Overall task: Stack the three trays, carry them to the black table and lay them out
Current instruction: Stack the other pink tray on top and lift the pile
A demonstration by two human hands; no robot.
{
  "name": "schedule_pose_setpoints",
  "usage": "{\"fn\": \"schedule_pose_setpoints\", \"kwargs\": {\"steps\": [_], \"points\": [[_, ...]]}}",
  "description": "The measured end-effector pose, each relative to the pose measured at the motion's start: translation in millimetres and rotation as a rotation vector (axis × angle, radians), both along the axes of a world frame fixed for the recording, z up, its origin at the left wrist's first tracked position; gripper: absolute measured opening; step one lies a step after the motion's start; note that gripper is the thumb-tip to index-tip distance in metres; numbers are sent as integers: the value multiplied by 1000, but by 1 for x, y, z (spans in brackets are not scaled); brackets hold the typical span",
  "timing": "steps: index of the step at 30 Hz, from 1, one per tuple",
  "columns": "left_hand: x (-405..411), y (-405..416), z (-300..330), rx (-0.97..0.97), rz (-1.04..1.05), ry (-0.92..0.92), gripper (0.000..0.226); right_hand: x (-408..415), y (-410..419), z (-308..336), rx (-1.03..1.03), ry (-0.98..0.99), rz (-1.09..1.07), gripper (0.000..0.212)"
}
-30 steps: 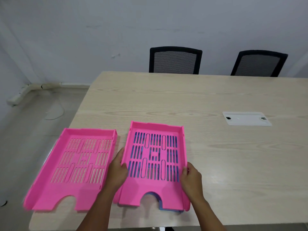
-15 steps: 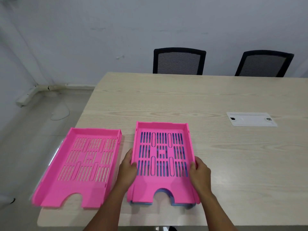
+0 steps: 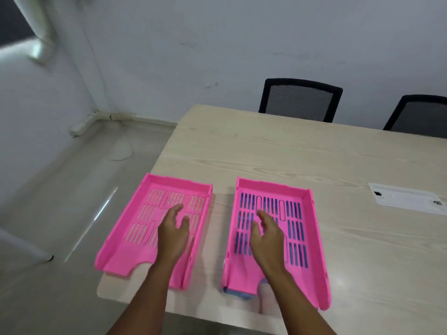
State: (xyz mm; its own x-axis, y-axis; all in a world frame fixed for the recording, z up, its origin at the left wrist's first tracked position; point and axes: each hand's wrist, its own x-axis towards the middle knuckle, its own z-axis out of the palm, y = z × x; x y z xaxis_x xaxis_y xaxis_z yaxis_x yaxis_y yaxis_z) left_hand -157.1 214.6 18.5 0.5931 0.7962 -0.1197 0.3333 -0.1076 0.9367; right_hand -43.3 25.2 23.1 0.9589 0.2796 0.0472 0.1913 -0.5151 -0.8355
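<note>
Two pink slotted trays lie side by side on the light wooden table (image 3: 278,151), near its front left corner. The right pink tray (image 3: 312,238) rests on a blue tray (image 3: 238,294); blue shows through the slots and at the front edge. The left pink tray (image 3: 135,238) lies alone, its corner overhanging the table edge. My left hand (image 3: 173,234) hovers open over the left tray's right half. Above the left part of the stacked pair, my right hand (image 3: 266,234) is open too. Neither hand holds anything.
Two black mesh chairs (image 3: 300,100) (image 3: 418,116) stand behind the table's far edge. A white cable cover plate (image 3: 406,200) is set in the tabletop at the right. Grey floor and a wall corner lie to the left.
Both hands let go of the stacked pair's sides and shifted left. The left hand now hovers over the left tray. My view turned left and tilted.
</note>
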Motion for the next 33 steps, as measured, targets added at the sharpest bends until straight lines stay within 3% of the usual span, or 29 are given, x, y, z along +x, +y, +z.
{"fn": "schedule_pose_setpoints", "kwargs": {"steps": [6,14,17,19,22,28,33], "points": [[-58,63,-6,114,151,118,42,-48,84,-4,13,193,267,44],[-107,127,-28,-18,104,429,73,-82,128,-39,-132,458,269,41],[-113,142,-33,-18,143,479,66,-87,134,-51,-138,527,234,61],[-119,148,-39,-59,129,513,51,-87,136,-55,-160,477,205,49],[-130,141,-43,-89,139,408,16,-81,136,-48,-148,377,190,35],[-116,142,-19,-164,159,95,34,-55,132,8,-30,106,234,44],[-71,113,37,-147,67,-125,45,-12,95,48,19,69,132,45]]}}
